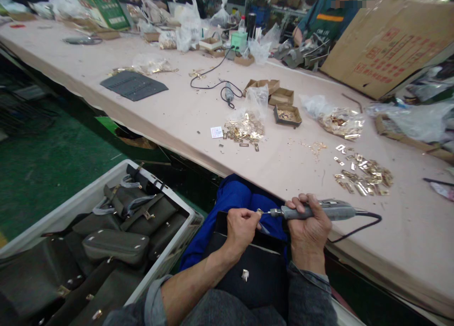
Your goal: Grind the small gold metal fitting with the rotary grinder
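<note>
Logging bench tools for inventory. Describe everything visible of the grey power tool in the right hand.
The grey pen-shaped power tool lies nearly level at the near edge of the table. Its body looks like plastic, narrowing to a thin metal bit pointing left. A black cable leaves its right end and loops downward. The right hand wraps its front half. The bit meets a small gold-coloured piece pinched in the left hand. Whether it runs cannot be told.

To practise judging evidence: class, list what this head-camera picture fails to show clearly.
Head view: gold part pinched by left hand, too small, fingers cover it.
Head view: power tool in right hand, bit too small to identify.
Head view: black bag on lap, forearms partly hide it.
Head view: white crate, cut off by bottom edge.
</note>
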Demonstrator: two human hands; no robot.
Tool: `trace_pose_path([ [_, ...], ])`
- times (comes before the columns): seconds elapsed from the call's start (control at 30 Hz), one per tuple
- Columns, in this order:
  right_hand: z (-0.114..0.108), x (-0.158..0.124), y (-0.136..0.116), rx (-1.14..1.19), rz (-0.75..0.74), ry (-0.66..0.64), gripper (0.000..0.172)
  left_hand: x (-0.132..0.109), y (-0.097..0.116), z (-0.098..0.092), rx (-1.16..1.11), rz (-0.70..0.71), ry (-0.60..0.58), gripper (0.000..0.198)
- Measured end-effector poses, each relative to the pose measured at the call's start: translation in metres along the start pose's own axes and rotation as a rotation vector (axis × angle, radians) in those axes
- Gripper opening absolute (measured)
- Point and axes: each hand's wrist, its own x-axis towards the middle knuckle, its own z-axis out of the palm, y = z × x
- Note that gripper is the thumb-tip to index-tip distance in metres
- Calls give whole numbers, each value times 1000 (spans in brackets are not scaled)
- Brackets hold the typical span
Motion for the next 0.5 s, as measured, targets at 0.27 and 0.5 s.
trace_pose_path([
  [0.27,3,1,0,4,10,26,20,-1,2,0,-47,5,-5,34],
  [0.5,5,0,0,-7,2,29,21,-4,7,-2,-61,-8,-29,39],
])
